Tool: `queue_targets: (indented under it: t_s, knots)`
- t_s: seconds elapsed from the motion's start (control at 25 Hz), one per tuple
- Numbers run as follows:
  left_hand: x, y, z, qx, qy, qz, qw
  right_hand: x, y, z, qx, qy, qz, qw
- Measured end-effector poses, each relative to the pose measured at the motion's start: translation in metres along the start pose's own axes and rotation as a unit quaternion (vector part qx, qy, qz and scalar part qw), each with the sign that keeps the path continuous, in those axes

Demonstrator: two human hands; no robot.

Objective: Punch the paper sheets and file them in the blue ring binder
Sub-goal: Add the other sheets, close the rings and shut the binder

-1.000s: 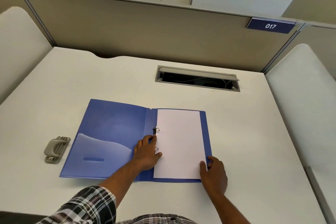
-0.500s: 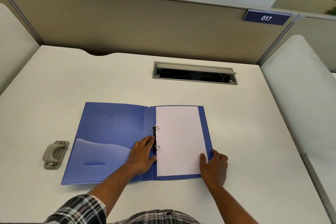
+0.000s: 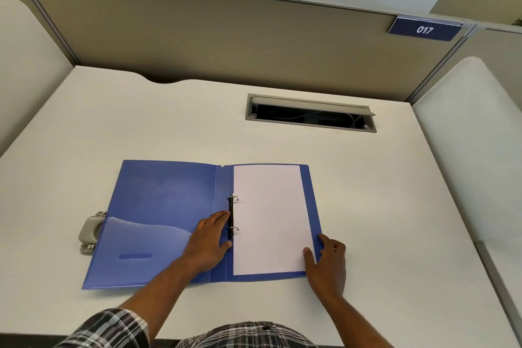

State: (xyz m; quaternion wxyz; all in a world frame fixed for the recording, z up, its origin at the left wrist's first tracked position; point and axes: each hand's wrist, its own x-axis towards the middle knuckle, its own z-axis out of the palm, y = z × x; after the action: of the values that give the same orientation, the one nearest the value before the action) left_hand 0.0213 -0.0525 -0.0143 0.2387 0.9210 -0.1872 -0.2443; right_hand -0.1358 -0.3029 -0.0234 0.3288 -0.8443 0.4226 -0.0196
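The blue ring binder [image 3: 158, 206] lies open flat on the white desk. White paper sheets [image 3: 268, 217] rest on its right half, threaded on the two metal rings [image 3: 233, 213] at the spine. My left hand [image 3: 210, 243] lies flat on the binder beside the ring mechanism, fingers straight, fingertips touching the black bar. At the lower right corner of the paper, my right hand [image 3: 327, 260] rests with thumb and fingertips on the sheet and binder edge. A grey hole punch [image 3: 90, 231] sits at the binder's left edge, partly under the cover.
The white desk [image 3: 395, 206] has a grey cable hatch [image 3: 310, 113], lid raised, behind the binder. Beige partition walls enclose the desk at the back and sides, with a blue "017" sign [image 3: 423, 29] at upper right.
The binder's left cover has slid over part of the hole punch. My left hand has settled flat next to the rings; my right hand stays at the paper's corner.
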Motion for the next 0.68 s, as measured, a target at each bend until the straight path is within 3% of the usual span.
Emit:
queue_targets:
  t_s: [0.16, 0.28, 0.48, 0.68]
  knots:
    - [0.005, 0.001, -0.008, -0.026, 0.01, -0.002, 1.0, -0.005, -0.02, 0.002, -0.007, 0.058, -0.002, 0.998]
    - [0.014, 0.006, -0.015, -0.083, 0.024, -0.029, 0.996, -0.012, -0.049, 0.012, 0.007, 0.051, -0.074, 0.996]
    - [0.027, 0.011, -0.028, -0.137, -0.019, -0.062, 0.989, -0.019, -0.095, 0.038, 0.023, -0.149, -0.156, 0.976]
    - [0.046, 0.005, -0.052, -0.116, -0.087, -0.024, 0.989, -0.023, -0.126, 0.059, 0.068, -0.276, -0.09, 0.954]
